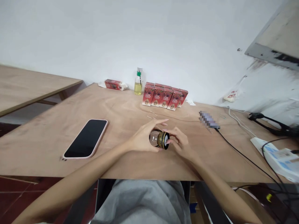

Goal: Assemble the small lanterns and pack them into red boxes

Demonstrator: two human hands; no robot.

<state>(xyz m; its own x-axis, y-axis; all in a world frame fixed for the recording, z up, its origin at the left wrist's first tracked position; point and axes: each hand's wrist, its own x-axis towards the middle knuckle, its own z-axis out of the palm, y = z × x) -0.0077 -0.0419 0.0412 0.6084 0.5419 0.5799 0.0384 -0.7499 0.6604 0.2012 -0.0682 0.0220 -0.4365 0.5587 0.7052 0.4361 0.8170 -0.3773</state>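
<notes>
A small clear glass jar (154, 137) with a dark, gold-patterned lid (163, 140) lies tipped on its side just above the wooden table (121, 109). My left hand (143, 138) wraps round the glass body, fingers curled over its top. My right hand (179, 142) pinches the lid end from the right with its fingertips. Both hands meet at the jar near the table's front middle.
A black phone in a pink case (87, 138) lies left of my hands. At the back stand several red boxes (164, 96), a bottle of yellow liquid (138, 83) and another red box (112, 84). A blurred object (208, 119), black cables (243, 155) and papers (277, 158) lie right.
</notes>
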